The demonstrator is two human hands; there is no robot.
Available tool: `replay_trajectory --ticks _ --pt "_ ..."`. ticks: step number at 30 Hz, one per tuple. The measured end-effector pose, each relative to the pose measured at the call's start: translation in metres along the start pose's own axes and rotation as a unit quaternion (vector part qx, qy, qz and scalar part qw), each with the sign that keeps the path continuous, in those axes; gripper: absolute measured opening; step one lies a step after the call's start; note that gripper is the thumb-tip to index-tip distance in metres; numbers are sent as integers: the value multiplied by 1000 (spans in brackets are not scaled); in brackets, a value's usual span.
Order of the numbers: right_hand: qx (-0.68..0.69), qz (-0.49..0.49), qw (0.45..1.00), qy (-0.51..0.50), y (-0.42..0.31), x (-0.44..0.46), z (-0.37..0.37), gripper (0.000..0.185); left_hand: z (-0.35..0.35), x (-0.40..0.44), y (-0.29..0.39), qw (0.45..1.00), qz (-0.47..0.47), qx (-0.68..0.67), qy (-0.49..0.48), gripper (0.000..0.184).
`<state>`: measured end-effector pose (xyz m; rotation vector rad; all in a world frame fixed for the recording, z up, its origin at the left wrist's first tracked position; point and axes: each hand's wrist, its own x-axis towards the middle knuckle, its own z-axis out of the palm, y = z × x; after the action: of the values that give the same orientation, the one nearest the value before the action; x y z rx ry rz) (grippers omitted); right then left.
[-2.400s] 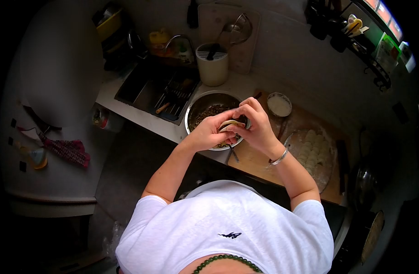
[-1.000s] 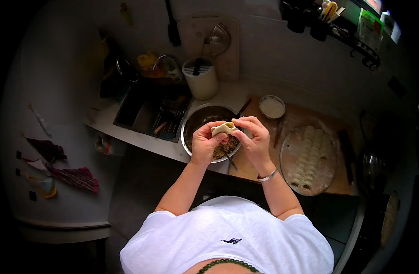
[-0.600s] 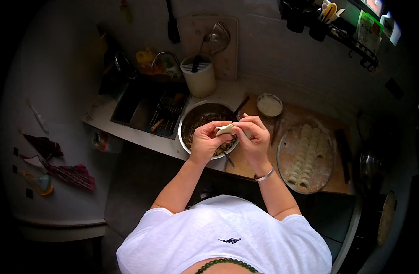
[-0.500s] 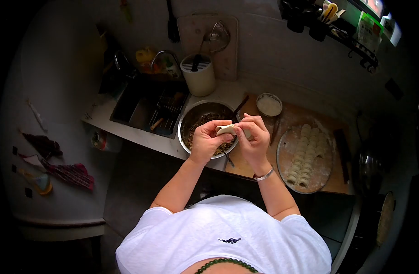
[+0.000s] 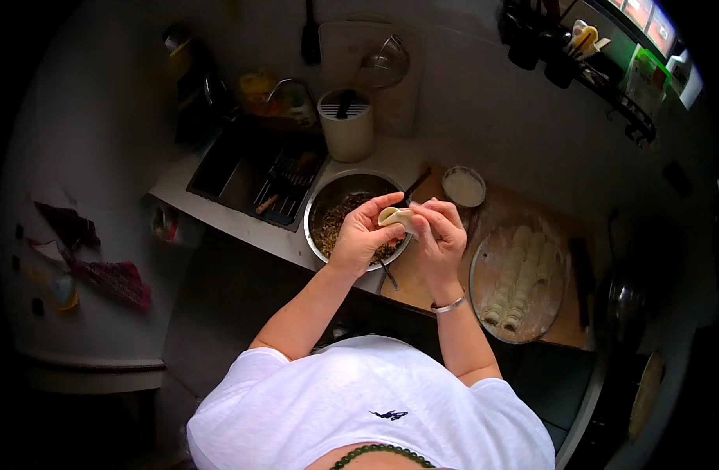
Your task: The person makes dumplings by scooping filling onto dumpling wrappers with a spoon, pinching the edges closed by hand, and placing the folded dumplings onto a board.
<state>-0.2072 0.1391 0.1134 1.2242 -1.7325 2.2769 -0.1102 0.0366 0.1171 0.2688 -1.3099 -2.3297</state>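
Pale dough wrapper, clamped in the grip of left hand and right hand over the three-o'clock side of the bowl, now shows a gaping nine-o'clock end hidden a moment ago, suggesting a half-closed seam.

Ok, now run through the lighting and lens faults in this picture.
Head view: the window and white shirt are brightest; head view: the sink lies in deep shadow; head view: the corners fall to black; head view: the left hand and right hand are well lit, but the dough between them is too small for fine detail.
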Motion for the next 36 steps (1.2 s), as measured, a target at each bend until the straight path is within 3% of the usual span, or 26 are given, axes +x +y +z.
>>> replay_trajectory --ticks 1,3,5,6,7,9,10,13,14,17,19,21,24,26,27,29,31,36 --pt "-2 47 999 1 -5 2 -2 14 5 1 4 998 36 54 18 56" --pt "-25 22 999 -20 -11 11 -6 18 5 1 10 991 57 119 8 59" --pt "-137 -79 979 -127 -15 19 -11 17 4 2 10 973 82 216 -24 61" --pt "-144 -98 977 -126 -10 19 -11 16 6 1 12 969 84 231 -33 58" --pt "-144 -98 977 -127 -7 18 -10 16 6 1 12 969 84 231 -32 58" --pt "-76 -68 992 -74 -3 14 -7 15 6 0 12 994 10 91 -65 49" --pt "-71 -65 993 -61 2 12 -7 14 8 -1 10 994 -30 88 -64 39" --pt "-152 -107 980 -70 -1 14 -9 14 7 1 5 992 -36 106 -67 33" --pt "-152 -80 983 -70 -5 15 -9 15 8 1 4 987 -23 151 -43 27" --pt "-128 -93 978 -137 -3 20 -13 16 7 4 5 973 0 222 -64 25" --pt "-134 -108 975 -138 5 19 -13 15 12 4 6 979 -2 194 -67 25" --pt "-89 -93 989 -76 7 17 -12 14 10 6 5 983 -5 169 -71 25" --pt "-94 -77 991 -60 7 15 -12 11 2 8 0 982 -86 128 -112 26" --pt "-97 -66 991 -69 -1 17 -13 10 9 7 -2 969 10 232 -78 24" --pt "-100 -55 990 -78 -5 17 -15 8 8 8 -3 970 8 232 -79 24" --pt "-109 -60 988 -93 -1 18 -19 10 4 10 -5 924 63 363 -103 23" --pt "-118 -68 985 -108 4 16 -20 11 9 8 -6 947 40 301 -100 22" --pt "-82 -30 996 -20 4 10 -17 11 16 9 -14 981 13 182 -68 19"
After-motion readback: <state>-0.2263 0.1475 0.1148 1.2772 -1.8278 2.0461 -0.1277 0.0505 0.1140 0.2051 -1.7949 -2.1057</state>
